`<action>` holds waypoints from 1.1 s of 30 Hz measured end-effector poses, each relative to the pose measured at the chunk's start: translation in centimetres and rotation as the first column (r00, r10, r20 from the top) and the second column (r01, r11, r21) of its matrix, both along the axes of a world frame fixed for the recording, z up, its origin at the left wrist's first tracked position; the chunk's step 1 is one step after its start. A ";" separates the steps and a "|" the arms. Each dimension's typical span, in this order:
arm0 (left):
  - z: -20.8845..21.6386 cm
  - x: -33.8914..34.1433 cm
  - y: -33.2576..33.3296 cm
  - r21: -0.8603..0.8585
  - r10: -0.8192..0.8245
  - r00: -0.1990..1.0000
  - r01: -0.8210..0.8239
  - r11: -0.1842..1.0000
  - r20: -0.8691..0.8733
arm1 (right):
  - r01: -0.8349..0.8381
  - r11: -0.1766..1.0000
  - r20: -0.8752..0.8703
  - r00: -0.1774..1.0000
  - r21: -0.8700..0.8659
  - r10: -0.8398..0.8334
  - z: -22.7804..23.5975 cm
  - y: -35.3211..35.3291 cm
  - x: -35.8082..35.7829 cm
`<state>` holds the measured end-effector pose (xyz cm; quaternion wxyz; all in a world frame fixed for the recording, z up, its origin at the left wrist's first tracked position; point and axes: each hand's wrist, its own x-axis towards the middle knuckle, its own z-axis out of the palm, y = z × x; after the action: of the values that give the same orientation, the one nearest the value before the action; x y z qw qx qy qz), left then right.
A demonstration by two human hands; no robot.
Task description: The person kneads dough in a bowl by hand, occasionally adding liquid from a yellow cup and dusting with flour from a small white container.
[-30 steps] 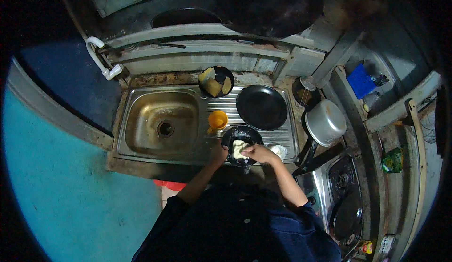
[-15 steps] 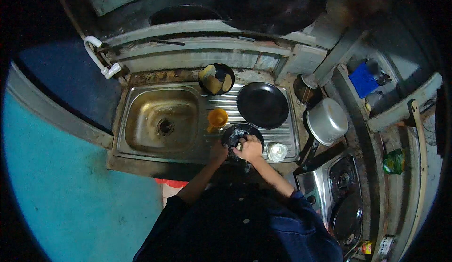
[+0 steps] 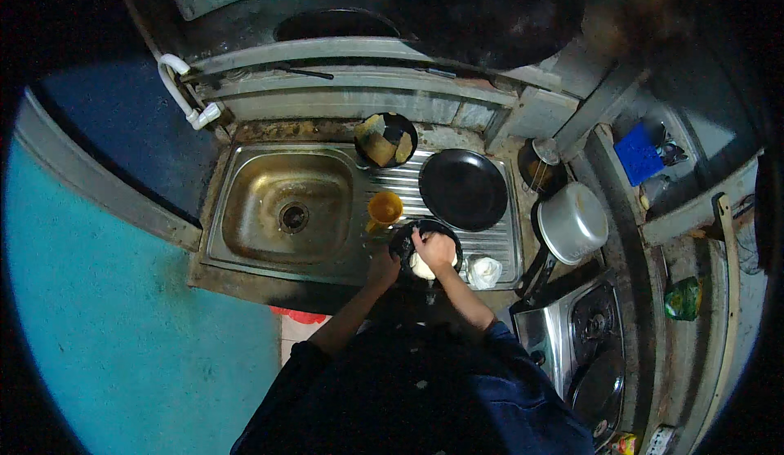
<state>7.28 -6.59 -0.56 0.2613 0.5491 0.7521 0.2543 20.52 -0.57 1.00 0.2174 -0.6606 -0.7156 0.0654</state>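
A small black bowl [image 3: 401, 243] rests at the near edge of the steel drainboard, with pale white dough [image 3: 421, 268] inside. My left hand [image 3: 384, 267] holds the bowl's left side; its fingers are dim and partly hidden. Over the dough, my right hand [image 3: 436, 251] is closed with its fingers folded, pressing down into the bowl. An orange mug [image 3: 384, 208] stands just beyond the left hand. Right of the bowl sits a whitish plastic bag [image 3: 484, 272], and behind it lies a wide, round black pan [image 3: 463, 190].
To the left is a steel sink basin [image 3: 245, 202] with a white faucet [image 3: 202, 117]. A dark dish [image 3: 404, 153] with brownish pieces stands at the back. On the right are a silver pot [image 3: 574, 222] and a gas stove [image 3: 549, 336].
My right hand has gone from spread fingers to a closed hand on the dough, which shows more now. My left hand stays at the bowl. The whole view has shifted slightly.
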 end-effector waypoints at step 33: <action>0.5 -2.9 -0.5 0.169 -0.201 0.962 0.170 0.971 0.184 | -0.404 0.816 -0.398 0.886 -0.412 0.238 1.3 -0.3 -0.3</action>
<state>4.33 -7.06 -0.07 0.3155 0.6074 0.6455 0.3390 20.26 -0.89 2.28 0.1468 -0.5410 -0.7319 0.3875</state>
